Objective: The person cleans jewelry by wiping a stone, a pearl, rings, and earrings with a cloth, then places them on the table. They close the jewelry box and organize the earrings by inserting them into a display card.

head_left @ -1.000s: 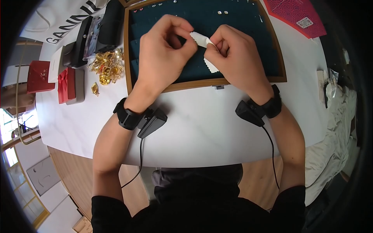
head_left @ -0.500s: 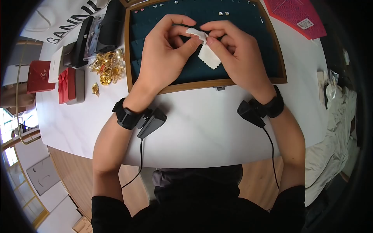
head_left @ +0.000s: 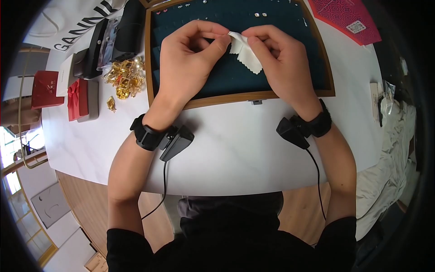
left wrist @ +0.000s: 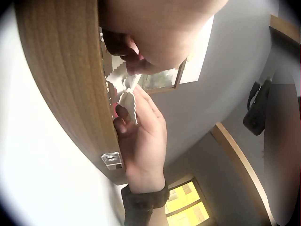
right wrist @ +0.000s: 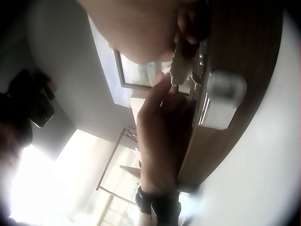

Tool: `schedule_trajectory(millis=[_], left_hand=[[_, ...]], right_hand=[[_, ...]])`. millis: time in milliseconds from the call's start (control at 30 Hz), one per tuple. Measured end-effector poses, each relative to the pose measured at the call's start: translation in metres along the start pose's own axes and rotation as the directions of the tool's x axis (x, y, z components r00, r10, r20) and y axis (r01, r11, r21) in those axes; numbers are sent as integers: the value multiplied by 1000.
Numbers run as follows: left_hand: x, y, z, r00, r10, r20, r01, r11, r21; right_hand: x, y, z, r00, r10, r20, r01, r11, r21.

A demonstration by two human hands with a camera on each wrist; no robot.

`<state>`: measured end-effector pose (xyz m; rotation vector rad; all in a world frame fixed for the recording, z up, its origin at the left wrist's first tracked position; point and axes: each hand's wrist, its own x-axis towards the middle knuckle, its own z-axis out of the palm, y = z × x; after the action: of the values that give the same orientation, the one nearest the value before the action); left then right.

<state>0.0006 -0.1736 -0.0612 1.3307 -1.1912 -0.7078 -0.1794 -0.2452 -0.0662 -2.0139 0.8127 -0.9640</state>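
A small white cloth [head_left: 248,58] with zigzag edges is stretched between both hands over an open jewelry case [head_left: 253,96] with a wooden frame and dark green lining. My left hand [head_left: 188,56] pinches the cloth's upper left end between thumb and forefinger. Any small piece inside that pinch is hidden. My right hand [head_left: 285,59] grips the cloth between thumb and curled forefinger, and its lower part hangs free. In the left wrist view, the cloth [left wrist: 127,101] bridges the fingertips of both hands above the wooden rim.
Tiny earrings [head_left: 260,15] sit in the case's lining. Left of it lie a heap of gold jewelry [head_left: 124,79], one loose gold piece [head_left: 111,104], a red box with a bow [head_left: 77,99] and black cases [head_left: 129,34]. A pink envelope [head_left: 344,20] lies at the right.
Both hands shift and regrip the cloth. Its loose part swings and now hangs beside the right thumb, and the left thumb and forefinger close together at its upper end.
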Motion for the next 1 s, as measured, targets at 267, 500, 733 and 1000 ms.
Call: schedule_trajectory(millis=[267, 500, 733, 1000], left_hand=[[1, -3, -3, 998, -8, 65, 7, 1000, 17], [2, -3, 1, 997, 33, 66, -29, 997, -65], [0, 4, -1, 998, -49, 32, 52, 994, -95], [-1, 0, -2, 987, 2, 162, 12, 996, -86]], right_hand=[[0, 0, 2, 998, 37, 52, -43, 992, 121], [0, -4, -2, 997, -12, 79, -5, 978, 208], [0, 2, -3, 984, -94, -151, 129, 960, 247], [-1, -1, -2, 996, 21, 91, -40, 975, 217]])
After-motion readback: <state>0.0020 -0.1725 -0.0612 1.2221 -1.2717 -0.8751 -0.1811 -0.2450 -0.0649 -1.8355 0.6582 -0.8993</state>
